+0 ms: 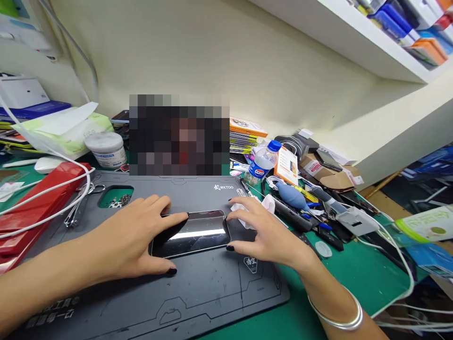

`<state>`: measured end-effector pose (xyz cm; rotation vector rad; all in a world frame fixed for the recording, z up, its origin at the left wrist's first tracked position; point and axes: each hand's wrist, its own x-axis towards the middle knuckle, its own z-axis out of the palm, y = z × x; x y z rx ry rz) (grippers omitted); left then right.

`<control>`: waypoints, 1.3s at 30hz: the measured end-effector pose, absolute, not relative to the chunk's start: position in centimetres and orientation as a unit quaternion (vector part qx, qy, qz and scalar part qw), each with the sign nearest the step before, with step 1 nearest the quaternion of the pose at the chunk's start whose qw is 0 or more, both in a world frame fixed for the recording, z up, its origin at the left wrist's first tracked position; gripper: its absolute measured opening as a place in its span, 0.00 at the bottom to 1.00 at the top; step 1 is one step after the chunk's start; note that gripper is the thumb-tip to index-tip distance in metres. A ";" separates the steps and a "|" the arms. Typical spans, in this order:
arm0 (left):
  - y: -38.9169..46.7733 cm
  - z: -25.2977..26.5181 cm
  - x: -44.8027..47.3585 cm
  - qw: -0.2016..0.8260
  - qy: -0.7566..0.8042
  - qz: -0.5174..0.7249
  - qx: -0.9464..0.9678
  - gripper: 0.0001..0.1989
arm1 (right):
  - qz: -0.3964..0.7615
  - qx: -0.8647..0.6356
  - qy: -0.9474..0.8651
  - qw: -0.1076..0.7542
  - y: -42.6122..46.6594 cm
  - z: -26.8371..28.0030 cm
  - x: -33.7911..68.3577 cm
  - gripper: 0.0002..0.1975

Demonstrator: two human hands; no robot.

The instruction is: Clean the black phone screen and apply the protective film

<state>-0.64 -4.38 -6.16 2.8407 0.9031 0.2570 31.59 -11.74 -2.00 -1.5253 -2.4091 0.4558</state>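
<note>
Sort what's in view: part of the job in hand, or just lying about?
In the job, judging by placement:
- black phone, between the left grip and right grip
- gray mat, under the phone

Apparently just lying about:
- plastic bottle
- blue air blower
- white tub
- red case

Single head feed: I look forward and down from the wearer's head. Mat [212, 300] close below, left hand [136, 236] and right hand [267, 233] mid-frame, wall [184, 56] beyond desk [240, 328], shelf [368, 40] upper right, slanting.
</note>
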 end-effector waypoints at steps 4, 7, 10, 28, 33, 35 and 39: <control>-4.4 -6.4 -0.6 0.089 0.294 0.100 0.946 0.37 | 0.151 -0.522 -0.831 0.116 -11.6 -2.3 31.8 0.19; -4.3 -6.5 -0.3 0.097 0.287 0.112 0.946 0.37 | 0.146 -0.527 -0.830 0.112 -11.5 -2.5 31.8 0.24; -4.1 -6.3 0.1 0.094 0.282 0.113 0.948 0.37 | 0.142 -0.531 -0.829 0.108 -11.4 -2.6 31.5 0.27; -4.5 -6.2 2.6 0.093 0.269 0.099 0.954 0.40 | 0.127 -0.510 -0.844 0.107 -11.2 -3.8 28.8 0.38; -4.1 -6.6 2.1 0.086 0.257 0.111 0.956 0.41 | 0.118 -0.523 -0.836 0.118 -11.2 -3.2 30.0 0.32; -4.1 -6.4 2.0 0.088 0.251 0.109 0.958 0.41 | 0.115 -0.524 -0.835 0.123 -11.2 -2.9 30.5 0.29; -4.5 -6.0 2.1 0.101 0.237 0.106 0.960 0.39 | 0.111 -0.515 -0.840 0.133 -11.3 -2.5 31.1 0.25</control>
